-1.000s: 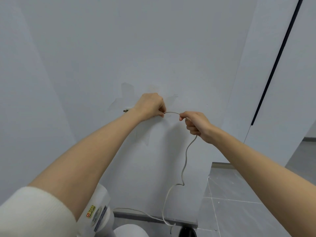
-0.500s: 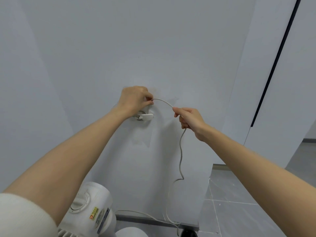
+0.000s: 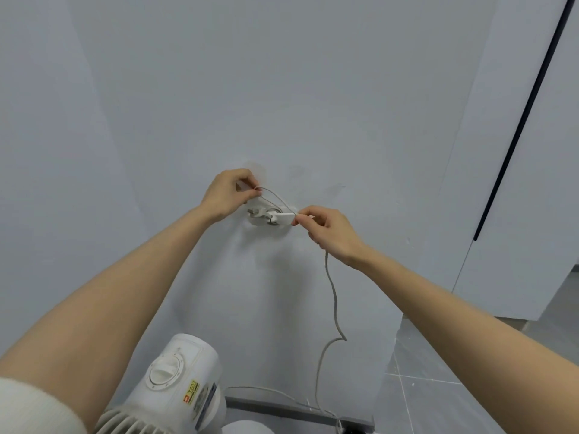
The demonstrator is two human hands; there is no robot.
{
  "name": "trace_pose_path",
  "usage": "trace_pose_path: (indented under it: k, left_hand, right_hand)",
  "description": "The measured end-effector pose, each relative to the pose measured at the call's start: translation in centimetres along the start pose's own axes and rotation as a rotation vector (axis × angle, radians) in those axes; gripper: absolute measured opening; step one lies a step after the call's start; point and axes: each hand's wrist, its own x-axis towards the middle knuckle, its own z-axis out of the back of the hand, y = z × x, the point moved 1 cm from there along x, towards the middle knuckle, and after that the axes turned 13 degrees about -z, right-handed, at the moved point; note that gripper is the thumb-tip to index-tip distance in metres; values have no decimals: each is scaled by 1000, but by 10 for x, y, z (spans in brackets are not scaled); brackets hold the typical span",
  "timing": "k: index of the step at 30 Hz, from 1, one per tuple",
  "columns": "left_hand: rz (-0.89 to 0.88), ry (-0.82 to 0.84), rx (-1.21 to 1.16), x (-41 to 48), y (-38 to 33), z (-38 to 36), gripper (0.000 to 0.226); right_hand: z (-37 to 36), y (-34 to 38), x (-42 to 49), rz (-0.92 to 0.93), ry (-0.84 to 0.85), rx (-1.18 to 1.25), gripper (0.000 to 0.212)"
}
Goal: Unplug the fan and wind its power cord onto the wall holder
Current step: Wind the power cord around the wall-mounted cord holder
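The left grip [image 3: 230, 195] pinches a thin loop of the cord [image 3: 332, 289] between thumb and forefinger, just left of the frame's centre and close against the wall [image 3: 282, 89]. The right grip [image 3: 330, 230], a little lower and to the right, is closed on the same cord: thumb and forefinger nip it where it leaves the plug [image 3: 283, 218], and the other fingers curl around the run below.

The plug is a flat white block lying across the holder [image 3: 257, 221], a small pale round fitting on the wall between the two grips. Its metal prongs point left, toward the left grip. From the left pinch two strands of cord arc down and right to the holder; how many turns lie on it is too small to tell.

Below the right grip the cord hangs free in front of the wall, kinks right of centre in the lower frame, then drops to the floor [image 3: 438, 402] near the dark skirting [image 3: 282, 408] at the bottom edge. Another stretch runs along the skirting toward the fan [image 3: 185, 364].

The fan stands at bottom centre-left, white, with a round dial [image 3: 163, 371] and a yellow and red sticker [image 3: 191, 391]. A white sleeve [image 3: 31, 408] covers the left upper arm in the bottom left corner. A dark vertical strip [image 3: 526, 114] runs down the upper right.
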Motion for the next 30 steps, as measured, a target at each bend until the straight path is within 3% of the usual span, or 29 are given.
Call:
trace_pose_path:
  k: [2, 10, 18, 22, 26, 30]
  left_hand:
    - [6, 16, -32, -8, 8, 3, 18]
    - [16, 43, 41, -27, 29, 11, 5]
    - [150, 139, 7, -27, 26, 19, 37]
    - [270, 213, -107, -27, 22, 20, 23]
    - [224, 170, 10, -30, 26, 14, 24]
    - [300, 35, 9, -31, 25, 0, 22]
  right_hand:
    - [-7, 2, 0, 36, -2, -46, 20]
    - [-35, 19, -5, 194, -47, -401, 23]
    - [-50, 10, 1, 115, -32, -653, 27]
    - [-53, 7, 3, 121, -52, -737, 29]
    - [-57, -3, 6, 110, -53, -795, 30]
    - [-62, -10, 8, 84, -52, -817, 31]
